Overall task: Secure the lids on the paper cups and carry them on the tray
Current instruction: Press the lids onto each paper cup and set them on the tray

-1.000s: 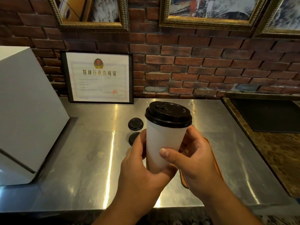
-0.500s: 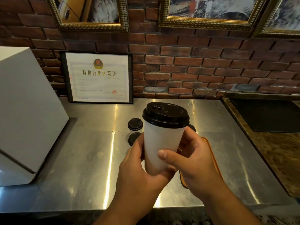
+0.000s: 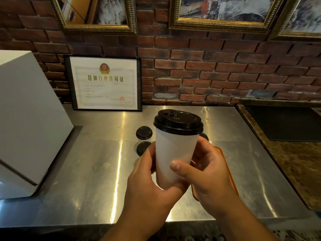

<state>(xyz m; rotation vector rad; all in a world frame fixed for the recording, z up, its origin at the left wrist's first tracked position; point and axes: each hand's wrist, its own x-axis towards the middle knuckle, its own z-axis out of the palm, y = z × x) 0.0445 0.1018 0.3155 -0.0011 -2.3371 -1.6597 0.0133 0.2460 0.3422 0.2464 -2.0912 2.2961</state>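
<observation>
In the head view, both hands are gripping one white paper cup (image 3: pixel 174 153) and holding it upright above the steel desk (image 3: pixel 86 171). The left hand (image 3: pixel 149 181) is curling round the cup's lower part from the left. The right hand (image 3: pixel 212 173) is wrapping it from the right, with the thumb lying across the front. A black lid (image 3: pixel 178 121) is sitting on the cup's rim. The orange tray (image 3: pixel 227 169) is lying on the desk just beneath the right hand, mostly hidden by it. Two more black lids (image 3: pixel 144 132) are resting on the desk behind the left hand. Compared with a second ago, little is changing: the cup is staying in the same two-handed grip, shifted only slightly left.
</observation>
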